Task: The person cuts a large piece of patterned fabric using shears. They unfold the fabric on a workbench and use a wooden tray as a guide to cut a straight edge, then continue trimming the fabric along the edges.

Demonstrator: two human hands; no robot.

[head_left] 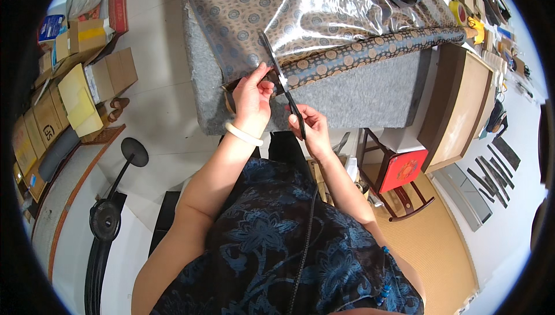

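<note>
Cardboard boxes (36, 127) crowd the far left, with a yellow folder (80, 104) leaning against them and a pair of brown slippers (117, 110) on the floor just beside. Nearer the person, a black stand (105, 219) with a round plate at its upper end reaches up from the lower edge. Next comes the table (370, 100), covered in grey felt-like material. Patterned fabric (237, 3) with round motifs lies spread over it under a glossy, clear-looking layer; its near side forms a long dark roll (370, 50), running from the left hand across to the table's right end. The left hand (252, 100), a pale bangle (244, 134) at its wrist, is at the fabric's near left corner, fingers curled and close together; whether they pinch the fabric, I cannot tell. Black scissors (282, 80) slant just to its right, blades pointing away over the fabric, the pivot above the roll. The right hand (314, 131) has its fingers wrapped around the scissors' handles. Further right, a yellow roll of tape (457, 12) sits at the table's end; below it are a wooden chair with a red seat (403, 170) and a wooden case (462, 107).
</note>
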